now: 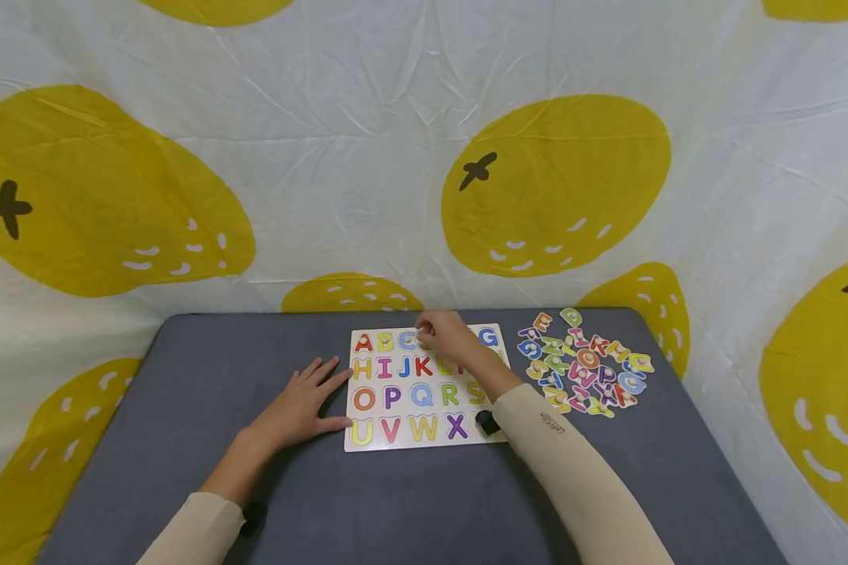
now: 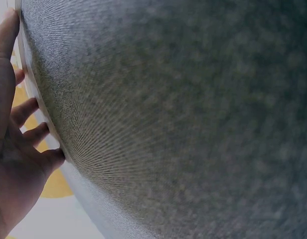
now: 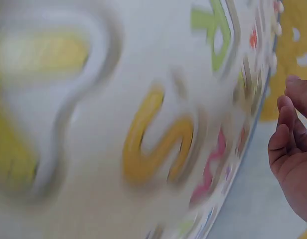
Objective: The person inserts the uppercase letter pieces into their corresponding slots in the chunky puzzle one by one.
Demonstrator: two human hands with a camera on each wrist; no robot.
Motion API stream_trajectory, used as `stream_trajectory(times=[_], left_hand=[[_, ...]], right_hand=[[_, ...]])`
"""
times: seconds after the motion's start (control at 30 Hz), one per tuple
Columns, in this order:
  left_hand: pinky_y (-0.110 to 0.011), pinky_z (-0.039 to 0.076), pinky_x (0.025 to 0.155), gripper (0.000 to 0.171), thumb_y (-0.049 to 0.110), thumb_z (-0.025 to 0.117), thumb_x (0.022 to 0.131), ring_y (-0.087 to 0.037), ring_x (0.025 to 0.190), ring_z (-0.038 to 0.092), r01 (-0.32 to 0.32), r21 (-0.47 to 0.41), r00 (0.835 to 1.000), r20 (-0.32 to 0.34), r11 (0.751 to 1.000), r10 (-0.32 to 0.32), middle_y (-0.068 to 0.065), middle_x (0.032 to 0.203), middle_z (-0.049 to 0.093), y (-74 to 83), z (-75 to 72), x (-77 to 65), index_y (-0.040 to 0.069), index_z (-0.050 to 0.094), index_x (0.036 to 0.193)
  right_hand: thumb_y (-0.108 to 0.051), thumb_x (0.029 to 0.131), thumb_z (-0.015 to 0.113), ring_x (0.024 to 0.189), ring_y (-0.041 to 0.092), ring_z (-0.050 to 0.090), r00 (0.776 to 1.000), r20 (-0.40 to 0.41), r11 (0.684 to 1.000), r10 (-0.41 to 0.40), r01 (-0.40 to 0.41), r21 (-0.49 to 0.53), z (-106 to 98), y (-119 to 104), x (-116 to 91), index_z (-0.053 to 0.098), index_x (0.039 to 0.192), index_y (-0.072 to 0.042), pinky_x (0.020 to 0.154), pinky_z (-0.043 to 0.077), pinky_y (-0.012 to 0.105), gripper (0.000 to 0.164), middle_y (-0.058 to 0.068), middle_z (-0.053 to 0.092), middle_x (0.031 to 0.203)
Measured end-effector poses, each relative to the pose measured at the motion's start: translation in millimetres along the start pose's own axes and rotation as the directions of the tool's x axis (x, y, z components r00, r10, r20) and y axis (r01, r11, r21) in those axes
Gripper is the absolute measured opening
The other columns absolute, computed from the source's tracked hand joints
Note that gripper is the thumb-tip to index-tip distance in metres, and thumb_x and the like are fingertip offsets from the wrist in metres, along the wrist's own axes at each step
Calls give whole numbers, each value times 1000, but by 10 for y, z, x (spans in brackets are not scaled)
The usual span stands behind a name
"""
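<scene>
Alphabet puzzle board (image 1: 404,413) reads A–C, G–K, O–S, U–X, plus loose letter pieces (image 1: 598,345) like D, E, K. Sleeve print (image 1: 553,423) is too tiny to read tbh.

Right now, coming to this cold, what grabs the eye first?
Huge yellow fruit shapes on the white cloth backdrop behind the table. Then the pale rectangular alphabet board on the dark grey table, the left hand spread at its left edge, the right hand over its top row. Right of it: a jumble of multicoloured letter pieces.
</scene>
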State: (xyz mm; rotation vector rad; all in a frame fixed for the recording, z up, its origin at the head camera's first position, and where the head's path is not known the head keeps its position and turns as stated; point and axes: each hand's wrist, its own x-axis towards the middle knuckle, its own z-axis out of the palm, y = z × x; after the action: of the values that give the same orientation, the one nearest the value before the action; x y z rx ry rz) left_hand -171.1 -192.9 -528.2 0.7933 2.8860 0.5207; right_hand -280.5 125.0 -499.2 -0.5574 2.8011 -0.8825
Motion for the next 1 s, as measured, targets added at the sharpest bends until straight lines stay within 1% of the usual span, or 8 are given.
stream_trajectory(times=[0.13,0.23,0.37,0.47,0.67,0.8,0.93,1.0], left_hand=[[-76,28,113,92,61,76,86,-49,153,29,2,-3,1000,3,1000,-2,-19,165,37,-2,-8,1,20,42,160],[-76,28,113,92,61,76,86,-49,153,28,9,4,1000,8,1000,-9,-19,165,36,-6,-16,3,21,41,160],[-76,27,114,92,62,76,85,-48,154,27,16,7,1000,24,1000,-16,-18,166,35,-8,-17,6,21,41,160],[-76,27,114,92,62,76,85,-48,154,27,17,0,999,29,1000,-17,-18,166,35,-6,-7,5,22,41,160],[-75,27,115,91,62,76,85,-48,154,27,29,-6,999,32,1000,-29,-17,166,36,0,6,2,22,42,160],[-75,27,114,91,62,76,85,-48,154,27,30,-5,999,32,1000,-30,-18,165,37,7,6,4,22,42,160],[-76,28,114,92,62,76,85,-49,153,28,29,-7,999,21,1000,-29,-18,165,38,9,-2,1,21,43,160],[-76,27,114,92,62,77,85,-49,153,27,30,-8,999,21,1000,-30,-18,165,37,8,-1,0,22,42,160]], right_hand=[[-13,99,70,89,21,61,998,-55,1000,-17,18,20,-200,179,-117,74,113,-2,83,53,38,18,7,70,97],[-13,99,70,91,22,63,996,-89,999,2,1,36,-349,377,-221,73,116,-1,85,54,40,21,8,71,101],[-15,99,71,91,24,64,988,-144,998,48,-43,34,-564,684,-404,73,117,-1,84,54,41,23,10,72,102],[-15,99,71,89,26,64,981,-177,997,78,-77,9,-737,929,-555,72,115,-2,81,53,43,21,12,72,100],[-13,100,69,92,31,63,969,-195,985,154,-167,-51,-1054,1414,-798,71,114,0,85,52,48,19,17,71,101],[-13,100,68,95,36,65,956,-228,975,183,-205,-81,-1195,1672,-896,70,115,2,88,53,53,22,21,72,104],[-11,100,66,101,42,65,948,-248,968,200,-230,-97,-1272,1837,-942,69,122,6,94,50,59,27,26,70,112],[-11,101,64,104,44,64,940,-258,961,225,-257,-99,-1295,1900,-957,68,124,6,96,49,61,30,27,69,115]])
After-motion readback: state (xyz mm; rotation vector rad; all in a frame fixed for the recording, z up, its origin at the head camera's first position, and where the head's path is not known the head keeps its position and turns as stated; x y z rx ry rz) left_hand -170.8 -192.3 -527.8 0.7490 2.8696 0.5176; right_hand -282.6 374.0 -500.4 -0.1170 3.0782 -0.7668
